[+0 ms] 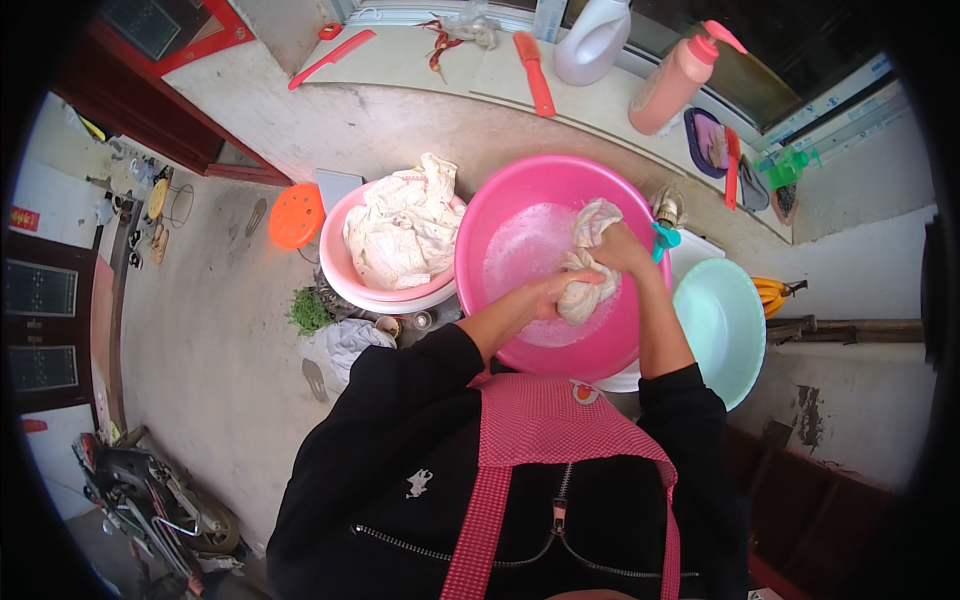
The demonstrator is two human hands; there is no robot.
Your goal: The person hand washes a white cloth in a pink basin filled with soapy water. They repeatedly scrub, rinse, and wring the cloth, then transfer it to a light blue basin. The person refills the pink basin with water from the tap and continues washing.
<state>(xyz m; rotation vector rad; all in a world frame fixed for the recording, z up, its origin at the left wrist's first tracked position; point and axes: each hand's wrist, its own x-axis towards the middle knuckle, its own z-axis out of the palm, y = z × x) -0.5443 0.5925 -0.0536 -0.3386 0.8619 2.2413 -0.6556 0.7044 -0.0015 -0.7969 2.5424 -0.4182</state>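
A bunched, twisted pale cloth point(581, 304) is held between my two hands over a large pink plastic basin point(487, 180) with sudsy water. My left hand point(559, 291) grips its lower part, near the basin's middle. Farther up and to the right, my right hand point(619, 247) has its fingers around the cloth's upper part; those fingers are partly hidden. Left of this basin, a light pink basin point(337, 262) holds a heap of wet-looking, pale patterned fabric point(397, 225).
A tap with a teal handle point(664, 238) stands at the basin's right rim, beside a mint-green basin point(724, 330). The ledge behind carries a pink pump bottle point(671, 86), a red-handled brush point(534, 75) and a red comb point(334, 58). An orange stool point(297, 216) is at left.
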